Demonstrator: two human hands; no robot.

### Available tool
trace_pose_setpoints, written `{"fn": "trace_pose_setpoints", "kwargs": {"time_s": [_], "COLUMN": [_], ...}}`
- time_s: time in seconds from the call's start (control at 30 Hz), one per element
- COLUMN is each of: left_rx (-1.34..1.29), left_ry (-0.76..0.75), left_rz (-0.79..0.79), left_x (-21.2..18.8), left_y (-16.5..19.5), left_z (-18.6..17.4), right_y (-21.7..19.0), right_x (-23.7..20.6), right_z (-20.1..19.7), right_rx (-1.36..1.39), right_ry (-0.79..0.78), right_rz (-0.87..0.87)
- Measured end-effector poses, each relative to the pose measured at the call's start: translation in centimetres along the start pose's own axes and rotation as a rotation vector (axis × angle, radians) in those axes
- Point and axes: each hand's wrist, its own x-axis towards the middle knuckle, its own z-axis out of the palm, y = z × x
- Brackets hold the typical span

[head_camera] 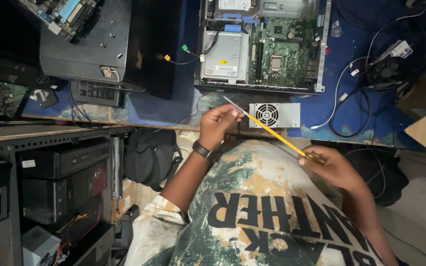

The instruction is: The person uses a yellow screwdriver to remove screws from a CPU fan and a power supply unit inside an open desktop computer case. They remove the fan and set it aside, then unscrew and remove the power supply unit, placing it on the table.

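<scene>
A long screwdriver with a thin yellow shaft and a bare metal tip [267,129] lies slantwise between the person's two hands, above the lap and in front of the blue workbench [341,106]. The left hand [218,125], with a dark watch on its wrist, has its fingers pinched together around the shaft close to the metal tip, which points up and to the left. The right hand [334,167] is closed around the amber handle end, lower and nearer the body. Just beyond the tip, on the bench edge, sits a small grey metal power supply box with a round fan grille [274,115]. Behind it lies an open desktop computer case showing a green circuit board [262,47]. Black and white cables [356,106] trail across the bench beside it.
</scene>
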Motion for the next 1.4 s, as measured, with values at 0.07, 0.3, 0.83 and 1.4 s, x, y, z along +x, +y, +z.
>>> {"fn": "trace_pose_setpoints", "kwargs": {"time_s": [0.07, 0.3, 0.83, 1.4], "left_rx": [-0.172, -0.419, -0.12, 0.419], "left_ry": [0.095, 0.132, 0.11, -0.279], "left_rz": [-0.041, -0.022, 0.024, 0.163], "left_x": [-0.3, 0.4, 0.4, 0.7], "left_y": [-0.3, 0.1, 2.4, 7.1], "left_z": [0.2, -0.9, -1.7, -2.6], "right_y": [-0.3, -0.4, 0.1, -2.2], "right_x": [-0.3, -1.4, -1.0, -1.8], "right_z": [-0.2, -0.9, -1.8, -4.2], "right_rx": [-0.029, -0.004, -0.123, -0.126], "right_ry": [-0.023, 0.01, 0.067, -0.05], "right_rz": [-0.003, -0.093, 0.082, 0.093]}}
